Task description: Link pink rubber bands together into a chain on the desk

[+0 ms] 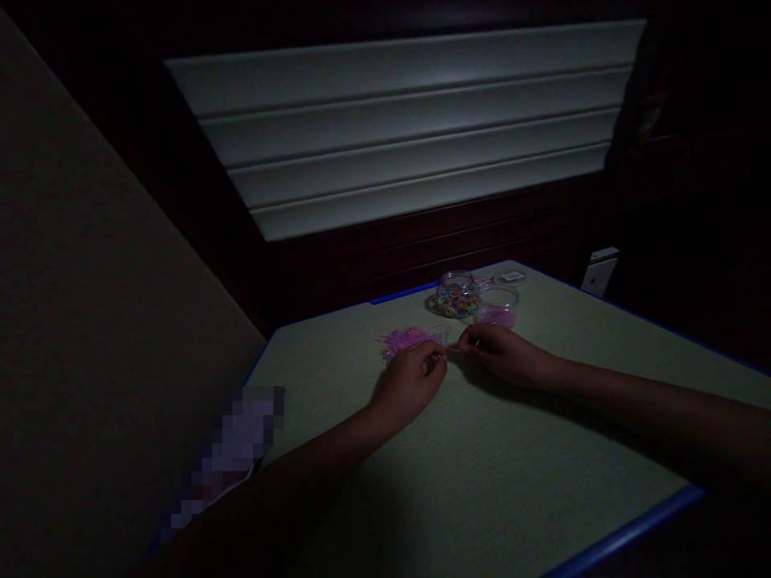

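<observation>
My left hand (415, 377) is closed in a pinch beside a loose pile of small pink and purple bands (402, 340). Facing it, my right hand (503, 353) pinches too, just in front of a clear jar (499, 297) with pink pieces at its bottom. Between the fingertips of both hands runs a thin pale strand (453, 348); the dim light hides its exact kind. Behind the hands stands another clear jar (456, 297), filled with multicoloured elastic hair ties.
A round clear lid (511, 277) with a white label lies at the far corner of the pale green table (482, 466), which has a blue edge. A blurred-out object (232, 441) lies at the left. Behind the table is a slatted panel (415, 128).
</observation>
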Available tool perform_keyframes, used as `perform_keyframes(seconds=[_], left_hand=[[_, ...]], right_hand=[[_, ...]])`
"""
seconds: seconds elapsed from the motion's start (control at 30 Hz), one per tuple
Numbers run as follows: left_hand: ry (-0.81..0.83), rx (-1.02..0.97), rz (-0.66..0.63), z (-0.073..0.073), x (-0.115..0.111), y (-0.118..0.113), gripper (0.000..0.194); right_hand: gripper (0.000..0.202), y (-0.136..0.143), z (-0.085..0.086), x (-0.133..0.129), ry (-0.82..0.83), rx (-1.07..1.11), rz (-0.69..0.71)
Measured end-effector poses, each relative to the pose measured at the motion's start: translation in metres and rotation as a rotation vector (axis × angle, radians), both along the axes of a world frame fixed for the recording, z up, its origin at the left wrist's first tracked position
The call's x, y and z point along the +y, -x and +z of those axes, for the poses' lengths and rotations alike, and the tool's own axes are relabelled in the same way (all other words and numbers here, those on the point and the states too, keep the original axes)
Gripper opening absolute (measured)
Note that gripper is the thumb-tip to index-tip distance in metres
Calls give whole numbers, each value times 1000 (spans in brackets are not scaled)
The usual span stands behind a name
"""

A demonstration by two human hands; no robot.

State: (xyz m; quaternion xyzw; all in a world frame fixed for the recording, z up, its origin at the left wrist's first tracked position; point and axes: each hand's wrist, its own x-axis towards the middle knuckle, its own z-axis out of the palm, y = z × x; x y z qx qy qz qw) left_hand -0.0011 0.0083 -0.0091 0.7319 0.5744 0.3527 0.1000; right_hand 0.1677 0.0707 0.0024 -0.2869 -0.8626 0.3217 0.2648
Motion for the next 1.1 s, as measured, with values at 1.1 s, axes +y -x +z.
perform_keyframes(seconds=[1.1], left_hand=[[18,17,-17,1,0,0,25]], right_hand=[[18,1,-2,2,-26,-17,44]])
